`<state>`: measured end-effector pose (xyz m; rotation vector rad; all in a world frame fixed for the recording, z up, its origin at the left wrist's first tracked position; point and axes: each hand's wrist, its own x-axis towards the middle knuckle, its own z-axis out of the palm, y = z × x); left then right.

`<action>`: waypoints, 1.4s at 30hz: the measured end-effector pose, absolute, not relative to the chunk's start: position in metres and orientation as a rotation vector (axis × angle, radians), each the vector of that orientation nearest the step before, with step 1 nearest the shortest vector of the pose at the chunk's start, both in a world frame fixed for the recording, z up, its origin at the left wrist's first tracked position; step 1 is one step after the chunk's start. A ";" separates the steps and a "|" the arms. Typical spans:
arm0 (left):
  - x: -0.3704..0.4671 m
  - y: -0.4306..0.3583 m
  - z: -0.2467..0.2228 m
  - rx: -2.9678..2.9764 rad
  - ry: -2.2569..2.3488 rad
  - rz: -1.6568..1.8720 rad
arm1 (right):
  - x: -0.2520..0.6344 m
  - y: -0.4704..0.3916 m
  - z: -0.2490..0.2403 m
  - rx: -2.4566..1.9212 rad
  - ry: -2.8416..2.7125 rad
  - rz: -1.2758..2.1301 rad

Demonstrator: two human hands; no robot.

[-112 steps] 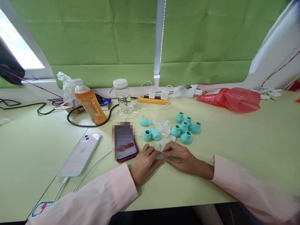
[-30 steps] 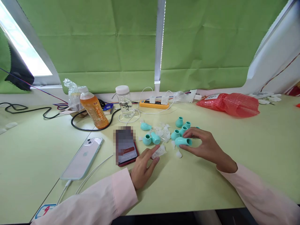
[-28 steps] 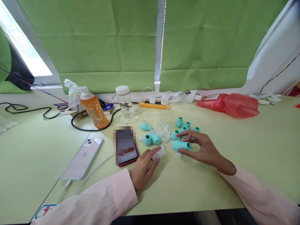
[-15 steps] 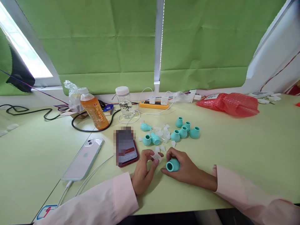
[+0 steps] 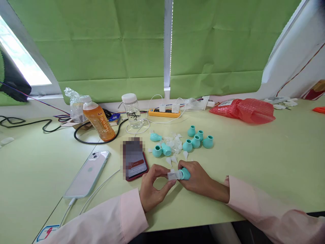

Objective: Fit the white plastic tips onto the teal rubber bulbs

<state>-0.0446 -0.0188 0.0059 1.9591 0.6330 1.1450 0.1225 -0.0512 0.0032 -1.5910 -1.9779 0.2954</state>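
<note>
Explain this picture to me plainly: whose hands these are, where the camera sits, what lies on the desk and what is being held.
There is no machine here: a person works with two bare hands, and one camera worn on their head looks forward and down, so you see the desk as they do. The left hand pinches a small clear plastic piece and the right hand holds a teal rubber bulb; the two parts meet end to end. Behind the hands lie more teal bulbs and a scatter of small clear pieces. To the left are a red phone, a pale phone on a cable, an orange drink bottle and a clear bottle. A red bag lies far right.
</note>
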 end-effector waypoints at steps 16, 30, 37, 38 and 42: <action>-0.044 -0.004 0.003 1.800 0.715 1.014 | 0.137 -0.058 0.010 -1.317 -2.163 -0.072; -0.046 -0.006 0.008 2.165 0.554 0.946 | 0.137 -0.060 0.019 -1.360 -2.121 0.285; -0.047 -0.007 0.010 2.220 0.479 0.957 | 0.132 -0.059 0.028 -1.271 -1.904 0.825; -0.048 -0.007 0.010 2.217 0.465 0.957 | 0.132 -0.059 0.028 -1.245 -1.873 0.907; -0.048 -0.008 0.010 2.216 0.446 0.987 | 0.133 -0.059 0.029 -1.207 -1.745 1.220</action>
